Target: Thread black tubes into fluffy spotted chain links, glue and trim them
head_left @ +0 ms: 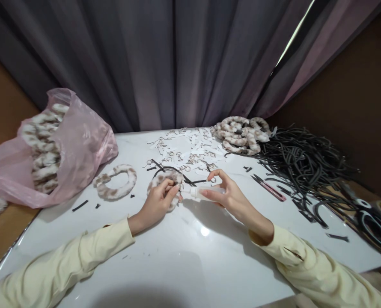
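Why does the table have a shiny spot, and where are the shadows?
Head view: a bright glare spot on the glossy white table, probably a lamp's reflection; head view: a soft shadow near the right hand, another darker one at the bottom edge; head view: a bright slit in the dim curtain.

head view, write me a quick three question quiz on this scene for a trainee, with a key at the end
1. What does the left hand hold?
2. True or false: the right hand holds the scissors.
3. On which side of the picture does the pile of black cords lie: a) left, b) middle, c) right?

Key:
1. A spotted furry piece.
2. False; it holds a small pale bottle.
3. c
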{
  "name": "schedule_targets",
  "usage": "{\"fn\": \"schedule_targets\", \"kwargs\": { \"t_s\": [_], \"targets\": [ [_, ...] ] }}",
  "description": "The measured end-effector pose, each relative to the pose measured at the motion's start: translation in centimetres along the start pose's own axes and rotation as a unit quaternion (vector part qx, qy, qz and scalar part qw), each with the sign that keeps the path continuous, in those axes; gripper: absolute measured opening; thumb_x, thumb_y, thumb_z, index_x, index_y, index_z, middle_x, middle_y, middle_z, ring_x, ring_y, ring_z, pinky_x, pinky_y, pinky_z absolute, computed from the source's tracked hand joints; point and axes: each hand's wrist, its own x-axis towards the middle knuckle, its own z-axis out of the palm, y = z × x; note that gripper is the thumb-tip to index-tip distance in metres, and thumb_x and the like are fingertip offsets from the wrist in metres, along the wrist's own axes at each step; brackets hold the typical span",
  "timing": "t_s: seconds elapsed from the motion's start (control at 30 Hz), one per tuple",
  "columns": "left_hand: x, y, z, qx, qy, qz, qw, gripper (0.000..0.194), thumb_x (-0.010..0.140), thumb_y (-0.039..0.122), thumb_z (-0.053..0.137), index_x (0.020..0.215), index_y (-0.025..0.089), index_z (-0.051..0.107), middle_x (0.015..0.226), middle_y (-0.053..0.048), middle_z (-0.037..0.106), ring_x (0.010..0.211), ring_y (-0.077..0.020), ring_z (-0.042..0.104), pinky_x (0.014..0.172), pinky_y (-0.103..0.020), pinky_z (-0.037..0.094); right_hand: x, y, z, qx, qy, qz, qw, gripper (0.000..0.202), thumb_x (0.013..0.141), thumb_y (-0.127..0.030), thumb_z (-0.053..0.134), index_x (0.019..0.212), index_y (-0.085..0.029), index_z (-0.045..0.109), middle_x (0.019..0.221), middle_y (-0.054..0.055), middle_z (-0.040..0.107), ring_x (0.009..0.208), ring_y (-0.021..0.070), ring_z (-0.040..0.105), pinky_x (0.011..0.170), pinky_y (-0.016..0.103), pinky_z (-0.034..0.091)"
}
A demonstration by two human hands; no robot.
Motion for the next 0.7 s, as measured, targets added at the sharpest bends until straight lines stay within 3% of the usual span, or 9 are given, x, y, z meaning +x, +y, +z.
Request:
{"fn": "schedule_targets", "kwargs": {
  "t_s": [0.43,0.7],
  "targets": [
    [-0.07,-0.05,-0.08,0.005,-0.001,0.005,1.000,0.024,0.087,0.042,0.045,0.082,0.018,0.048,0.069,-0.002,0.063,0.053,-0.0097,0.052,0.045,-0.019,0.036,0.08,0.13,-0.15,-0.010,-0.011,-0.010,1.000,0.037,0.070,-0.037,0.067,0.090,-0.023,0.039,0.052,-0.010,0.039,0.044,0.0068,0.032,0.044,0.018,0.026],
    [-0.07,-0.09,-0.07,0.010,0.001,0.006,1.000,0.025,0.087,0.042,0.046,0.081,0.018,0.047,0.067,-0.001,0.062,0.048,-0.0078,0.045,0.043,-0.019,0.034,0.09,0.21,-0.14,-0.010,-0.013,-0.011,1.000,0.037,0.071,-0.037,0.068,0.089,-0.023,0.039,0.052,-0.010,0.040,0.044,0.0067,0.032,0.043,0.018,0.026]
  ]
}}
